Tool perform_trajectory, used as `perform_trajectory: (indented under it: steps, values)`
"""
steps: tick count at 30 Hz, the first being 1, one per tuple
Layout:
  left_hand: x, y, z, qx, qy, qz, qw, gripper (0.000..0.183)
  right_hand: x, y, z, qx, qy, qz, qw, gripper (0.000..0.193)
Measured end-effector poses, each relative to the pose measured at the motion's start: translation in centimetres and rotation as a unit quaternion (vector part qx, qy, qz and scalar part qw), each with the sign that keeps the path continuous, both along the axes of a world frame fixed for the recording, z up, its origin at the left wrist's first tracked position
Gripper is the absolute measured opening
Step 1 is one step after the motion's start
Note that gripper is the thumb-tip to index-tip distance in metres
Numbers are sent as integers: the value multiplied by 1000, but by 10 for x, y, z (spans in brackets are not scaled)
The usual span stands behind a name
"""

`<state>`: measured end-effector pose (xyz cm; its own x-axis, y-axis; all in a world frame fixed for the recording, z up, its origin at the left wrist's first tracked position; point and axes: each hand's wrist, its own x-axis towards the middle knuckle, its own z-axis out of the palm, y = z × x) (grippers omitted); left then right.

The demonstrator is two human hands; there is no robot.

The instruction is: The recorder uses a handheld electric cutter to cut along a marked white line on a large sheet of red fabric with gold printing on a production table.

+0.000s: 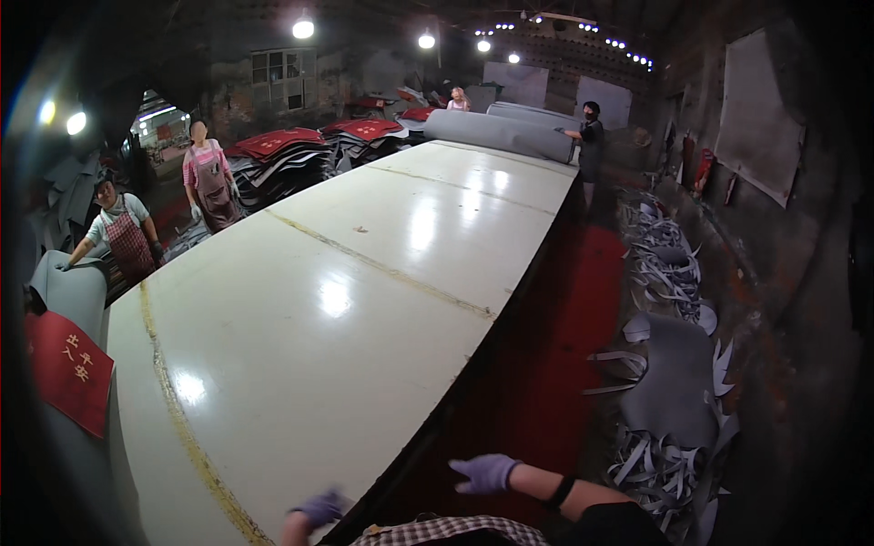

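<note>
My right hand (487,474), in a purple glove, hangs in the air beside the near edge of the long pale table (373,264), above the red floor strip. Its fingers point left, somewhat apart, and nothing shows in them. At the table's near corner is my left hand (319,507), gloved alike. Motion smears its fingers, so I cannot make out their pose or whether they touch the top. Yellowish tape seams (382,264) cross the glossy tabletop. A large grey roll of mat material (501,135) lies across its far end, with a person in dark clothes (592,136) reaching to it.
Left, a person in a checked apron (127,238) leans on another grey roll (68,287), near a red mat (73,369). Behind stands a person in pink (209,177) by stacked mats (278,164). Grey offcuts (669,382) line the floor right of the red strip (537,364).
</note>
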<state>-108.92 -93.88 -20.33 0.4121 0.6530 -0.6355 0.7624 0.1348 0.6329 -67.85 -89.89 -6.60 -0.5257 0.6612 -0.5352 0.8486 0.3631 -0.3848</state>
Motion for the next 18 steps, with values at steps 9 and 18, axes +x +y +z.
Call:
perform_trajectory:
  steps: [9,18]
  values:
    - [169,16,109,5,93,-181,979,74,10,-49,-63,-160,97,-58,981,53]
    - [176,14,101,-156,86,-65,982,60,12,-54,-60,-130,78,-122,981,49]
